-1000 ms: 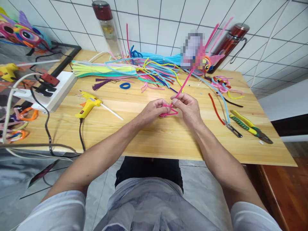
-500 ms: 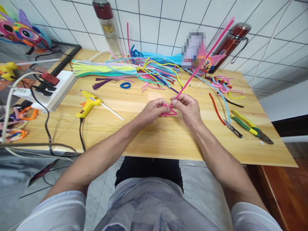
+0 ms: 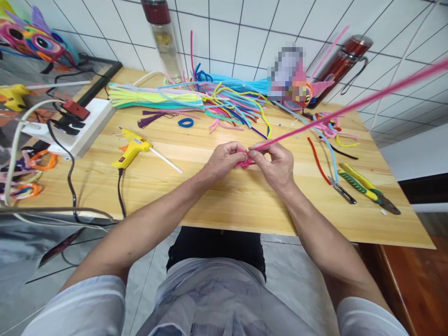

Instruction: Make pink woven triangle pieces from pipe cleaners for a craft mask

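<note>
My left hand (image 3: 227,157) is closed in a pinch on a small bunch of bent and looped pink pipe cleaner (image 3: 242,161), held just over the table. Close beside it, my right hand (image 3: 276,163) pinches the pink pipe cleaner (image 3: 336,113) near the bunch. Its long free end runs up and far to the right, past the edge of the view. The fingers cover part of the bunch, so the exact loops at the fingertips are hidden.
A yellow glue gun (image 3: 132,147) lies left of my hands, near a white power strip (image 3: 89,126). Bundled pipe cleaners (image 3: 157,99) lie along the back. Thread snips (image 3: 343,191) and green-yellow pliers (image 3: 371,189) rest at right. Two bottles (image 3: 163,42) stand by the wall.
The long free end of the pink pipe cleaner has swung down to the right from a steeper angle. Both hands stay together at nearly the same place.
</note>
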Demonstrator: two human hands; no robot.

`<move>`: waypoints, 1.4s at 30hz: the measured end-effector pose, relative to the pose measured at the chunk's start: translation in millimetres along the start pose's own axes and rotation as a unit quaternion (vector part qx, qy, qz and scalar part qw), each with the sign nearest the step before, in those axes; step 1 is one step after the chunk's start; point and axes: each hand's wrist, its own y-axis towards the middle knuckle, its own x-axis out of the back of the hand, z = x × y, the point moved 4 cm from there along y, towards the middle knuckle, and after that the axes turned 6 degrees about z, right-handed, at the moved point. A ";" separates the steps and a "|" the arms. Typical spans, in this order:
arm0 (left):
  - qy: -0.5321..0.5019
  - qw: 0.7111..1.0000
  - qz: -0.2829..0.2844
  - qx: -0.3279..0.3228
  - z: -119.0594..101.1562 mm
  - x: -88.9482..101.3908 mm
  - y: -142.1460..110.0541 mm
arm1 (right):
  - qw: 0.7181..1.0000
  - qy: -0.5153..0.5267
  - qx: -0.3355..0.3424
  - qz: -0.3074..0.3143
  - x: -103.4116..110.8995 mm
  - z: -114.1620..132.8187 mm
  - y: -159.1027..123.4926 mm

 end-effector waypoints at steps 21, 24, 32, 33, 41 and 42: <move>0.071 0.975 -0.145 -0.153 -17.0 5.3 -5.2 | 0.975 0.159 -0.149 0.047 -2.6 14.0 -2.8; 0.073 0.973 -0.162 -0.145 -18.0 4.1 -8.0 | 0.958 0.193 -0.197 0.075 -9.4 12.3 -3.0; 0.016 0.980 -0.152 -0.125 -12.8 2.1 -7.3 | 0.948 0.202 -0.227 0.092 -18.8 5.1 -1.4; 0.009 0.981 -0.149 -0.123 -12.0 2.1 -6.8 | 0.949 0.200 -0.226 0.092 -19.2 4.2 -1.3; -0.027 0.985 -0.123 -0.120 -8.8 2.1 -3.5 | 0.947 0.209 -0.231 0.082 -18.9 -1.8 -1.2; -0.030 0.985 -0.119 -0.118 -8.7 1.9 -3.3 | 0.947 0.208 -0.231 0.081 -18.4 -2.0 -1.1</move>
